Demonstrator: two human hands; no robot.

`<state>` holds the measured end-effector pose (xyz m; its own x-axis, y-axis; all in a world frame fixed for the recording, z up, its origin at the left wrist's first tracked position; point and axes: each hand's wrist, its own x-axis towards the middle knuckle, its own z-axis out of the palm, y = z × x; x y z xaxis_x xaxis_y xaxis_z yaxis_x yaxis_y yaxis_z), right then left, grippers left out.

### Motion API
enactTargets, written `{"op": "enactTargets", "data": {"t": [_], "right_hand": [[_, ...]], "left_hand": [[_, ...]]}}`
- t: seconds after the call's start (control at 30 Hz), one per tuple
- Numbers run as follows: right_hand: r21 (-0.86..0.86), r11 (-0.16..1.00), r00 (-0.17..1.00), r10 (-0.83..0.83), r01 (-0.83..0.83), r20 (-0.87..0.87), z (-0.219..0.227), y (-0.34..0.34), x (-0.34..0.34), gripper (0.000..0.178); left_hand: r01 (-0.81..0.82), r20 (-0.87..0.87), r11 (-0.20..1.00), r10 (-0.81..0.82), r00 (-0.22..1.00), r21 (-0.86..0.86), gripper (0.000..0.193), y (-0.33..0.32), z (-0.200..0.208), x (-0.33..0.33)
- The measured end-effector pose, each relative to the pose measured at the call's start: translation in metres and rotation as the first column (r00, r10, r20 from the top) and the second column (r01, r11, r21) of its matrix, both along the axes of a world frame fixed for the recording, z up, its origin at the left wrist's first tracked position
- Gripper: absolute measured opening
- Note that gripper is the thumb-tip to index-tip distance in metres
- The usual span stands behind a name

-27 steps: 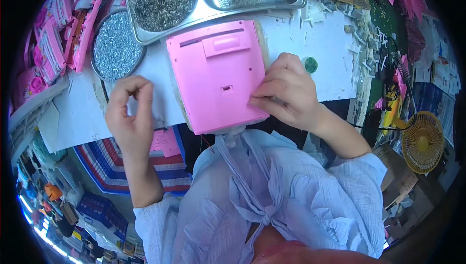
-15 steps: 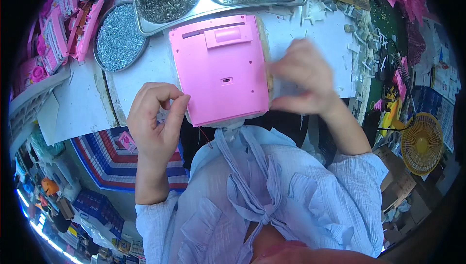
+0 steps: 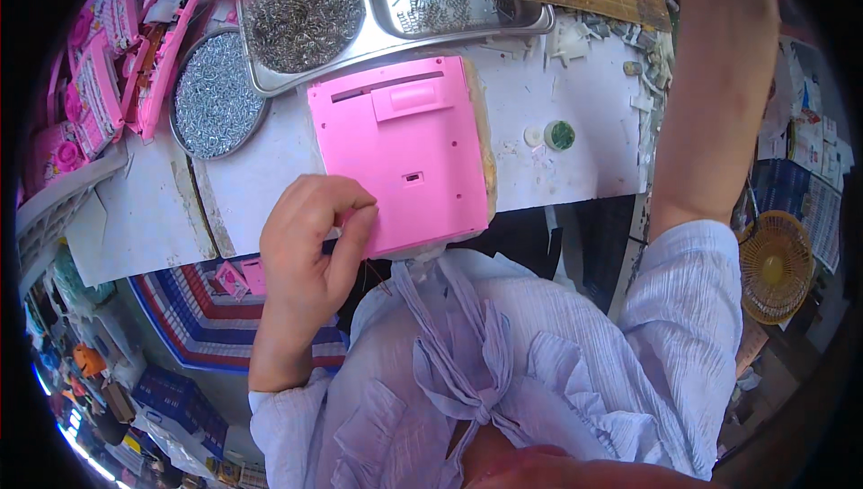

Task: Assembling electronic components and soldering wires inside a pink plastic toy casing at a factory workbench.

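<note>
The pink case is lain at the tabletop's near edge and is pinched at its near left corner by the curled left hand. The right forearm is raised beyond; its fingers cannot be told. A tray of springs is set at the far edge.

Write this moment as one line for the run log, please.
left hand: pinching lower left edge of pink plastic panel | right hand: raised out of frame, forearm visible | panel: flat on white table
</note>
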<state>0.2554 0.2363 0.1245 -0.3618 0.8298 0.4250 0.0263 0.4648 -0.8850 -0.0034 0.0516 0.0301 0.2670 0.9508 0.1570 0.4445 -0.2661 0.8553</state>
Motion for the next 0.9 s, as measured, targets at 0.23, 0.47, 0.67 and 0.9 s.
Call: {"op": "enactTargets", "data": {"t": [0.23, 0.47, 0.67, 0.9], "right_hand": [[-0.171, 0.952, 0.934, 0.195, -0.254, -0.301, -0.056, -0.094, -0.016, 0.039], [-0.257, 0.954, 0.972, 0.099, -0.153, -0.212, -0.066, -0.119, -0.030, 0.040], [-0.172, 0.946, 0.925, 0.212, -0.276, -0.317, -0.051, -0.115, -0.015, 0.039], [-0.122, 0.922, 0.876, 0.300, -0.368, -0.378, -0.048, -0.114, 0.003, 0.040]], "left_hand": [[0.020, -0.135, 0.987, 0.001, 0.991, 0.156, 0.013, 0.005, -0.013, -0.007], [0.103, -0.178, 0.949, -0.051, 0.983, 0.298, 0.015, 0.020, -0.018, 0.013], [0.182, -0.272, 0.899, -0.073, 0.959, 0.399, 0.011, 0.031, -0.017, 0.037], [0.252, -0.400, 0.894, -0.091, 0.912, 0.370, 0.017, 0.035, -0.016, 0.044]]}}
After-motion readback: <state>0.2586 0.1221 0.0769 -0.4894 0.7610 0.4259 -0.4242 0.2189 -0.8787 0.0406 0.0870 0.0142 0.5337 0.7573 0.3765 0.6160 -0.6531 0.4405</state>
